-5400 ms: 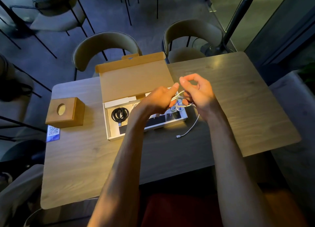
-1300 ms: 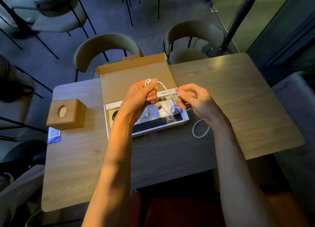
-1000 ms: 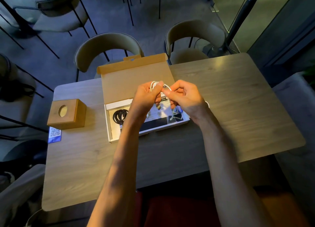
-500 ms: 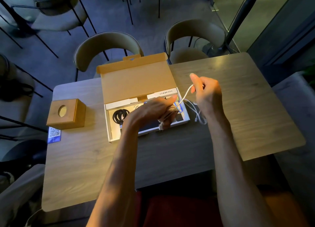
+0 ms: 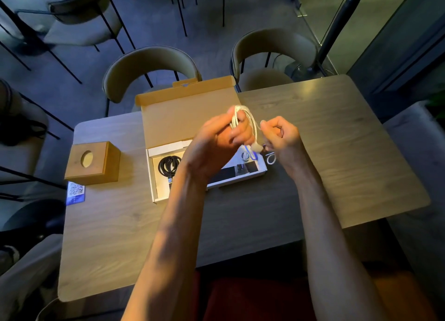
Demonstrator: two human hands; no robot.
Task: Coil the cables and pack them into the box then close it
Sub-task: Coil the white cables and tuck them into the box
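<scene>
A flat cardboard box [image 5: 152,176] lies open on the wooden table, its brown lid [image 5: 185,113] raised at the far side. A coiled black cable [image 5: 169,165] rests in the box's left compartment. Above the box's right half, my left hand [image 5: 214,142] grips several loops of a white cable [image 5: 250,120]. My right hand [image 5: 280,135] pinches the same cable's loose run just right of the loops. A white plug end hangs between both hands. A further white loop lies by the box's right edge.
A small wooden block with a round hole [image 5: 92,162] stands left of the box, a blue QR card [image 5: 75,192] in front of it. Two chairs [image 5: 149,67] stand at the table's far side. The table's near edge [image 5: 168,272] is in front of me.
My left hand rose from the box holding white loops. My right hand came back in beside it, and more cable now sits in the loops; less trails on the table.
</scene>
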